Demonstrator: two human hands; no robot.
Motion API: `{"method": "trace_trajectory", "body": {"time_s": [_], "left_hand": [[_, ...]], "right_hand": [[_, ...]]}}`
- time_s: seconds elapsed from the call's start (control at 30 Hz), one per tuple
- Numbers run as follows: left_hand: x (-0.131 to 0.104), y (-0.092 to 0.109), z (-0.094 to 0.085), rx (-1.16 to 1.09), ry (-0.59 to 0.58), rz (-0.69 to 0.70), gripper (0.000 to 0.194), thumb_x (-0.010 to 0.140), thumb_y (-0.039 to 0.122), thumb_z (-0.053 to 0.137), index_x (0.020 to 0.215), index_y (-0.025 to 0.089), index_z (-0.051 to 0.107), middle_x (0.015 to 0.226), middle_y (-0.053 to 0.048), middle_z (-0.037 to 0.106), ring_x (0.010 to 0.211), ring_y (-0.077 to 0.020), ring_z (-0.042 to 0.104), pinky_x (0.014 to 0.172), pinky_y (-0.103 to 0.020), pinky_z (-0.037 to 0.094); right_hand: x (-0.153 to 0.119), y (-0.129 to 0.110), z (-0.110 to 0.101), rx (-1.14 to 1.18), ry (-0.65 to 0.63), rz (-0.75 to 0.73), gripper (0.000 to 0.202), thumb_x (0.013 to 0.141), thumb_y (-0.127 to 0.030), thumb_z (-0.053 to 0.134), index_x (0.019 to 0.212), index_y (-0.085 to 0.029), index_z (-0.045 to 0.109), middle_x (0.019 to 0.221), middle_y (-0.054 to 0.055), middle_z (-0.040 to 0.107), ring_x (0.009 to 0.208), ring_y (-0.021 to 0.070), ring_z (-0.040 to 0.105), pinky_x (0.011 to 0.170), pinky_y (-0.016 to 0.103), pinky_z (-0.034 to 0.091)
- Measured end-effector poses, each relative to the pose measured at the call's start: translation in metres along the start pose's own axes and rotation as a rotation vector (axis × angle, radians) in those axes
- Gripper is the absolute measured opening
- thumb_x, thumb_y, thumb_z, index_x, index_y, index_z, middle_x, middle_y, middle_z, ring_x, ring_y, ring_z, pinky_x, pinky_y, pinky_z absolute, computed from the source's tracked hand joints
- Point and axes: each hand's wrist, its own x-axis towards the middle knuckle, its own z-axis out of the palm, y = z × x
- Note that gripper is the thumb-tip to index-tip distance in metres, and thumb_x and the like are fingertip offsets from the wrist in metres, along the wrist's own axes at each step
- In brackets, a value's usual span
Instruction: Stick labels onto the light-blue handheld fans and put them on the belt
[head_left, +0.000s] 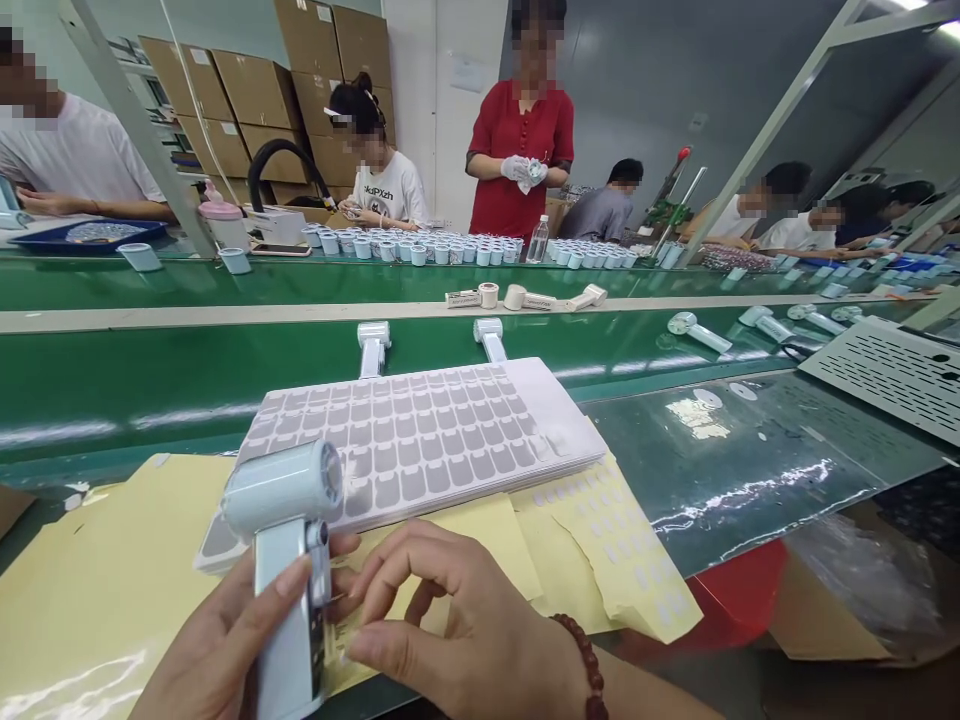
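Observation:
A light blue handheld fan (279, 490) stands upright in my left hand (217, 640), whose thumb presses on the handle. The handle's right side shows a dark strip with small parts. Close to that side is my right hand (457, 620), fingers bent, thumb and index finger curled near the handle; whether something small sits at the fingertips I cannot make out. Just beyond both hands lies a stack of white sheets (555, 400) with rows of grey stickers. Yellow backing paper (112, 560) spreads under the stack and my hands.
More fans (373, 345) lie on the green conveyor (135, 370) past the sheets. A perforated metal box (892, 375) is at the right. Rows of blue cups (420, 252) and several people are across the line. A red bin (742, 600) is at lower right.

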Motion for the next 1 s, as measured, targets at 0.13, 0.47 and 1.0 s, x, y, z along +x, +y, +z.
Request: {"method": "trace_trajectory", "body": {"time_s": [0.13, 0.47, 1.0], "left_hand": [[0.001, -0.002, 0.006, -0.127, 0.06, 0.063, 0.036, 0.055, 0.033, 0.093, 0.086, 0.028, 0.075, 0.097, 0.006, 0.078, 0.098, -0.024, 0.072, 0.062, -0.017, 0.06], [0.021, -0.018, -0.001, -0.173, 0.126, 0.27, 0.035, 0.061, 0.037, 0.087, 0.094, 0.035, 0.076, 0.123, 0.018, 0.07, 0.146, -0.0195, 0.033, 0.089, -0.008, 0.049], [0.017, -0.008, -0.004, -0.108, -0.081, 0.025, 0.057, 0.056, 0.058, 0.087, 0.108, 0.037, 0.076, 0.113, 0.001, 0.077, 0.125, -0.0328, 0.06, 0.066, -0.026, 0.064]], "right_hand": [[0.01, -0.009, 0.006, -0.132, 0.007, -0.068, 0.027, 0.089, -0.04, 0.071, 0.074, -0.021, 0.06, 0.09, 0.001, 0.062, 0.092, 0.0161, 0.064, 0.067, 0.019, 0.051], [0.022, 0.0, 0.006, -0.34, -0.012, -0.106, 0.017, 0.081, -0.014, 0.077, 0.077, -0.018, 0.061, 0.095, -0.002, 0.056, 0.076, 0.0083, 0.058, 0.072, 0.017, 0.05], [0.024, 0.009, 0.006, -0.571, 0.048, -0.266, 0.015, 0.087, -0.019, 0.074, 0.083, -0.018, 0.06, 0.098, 0.0, 0.056, 0.091, 0.0138, 0.063, 0.077, 0.022, 0.049]]}}
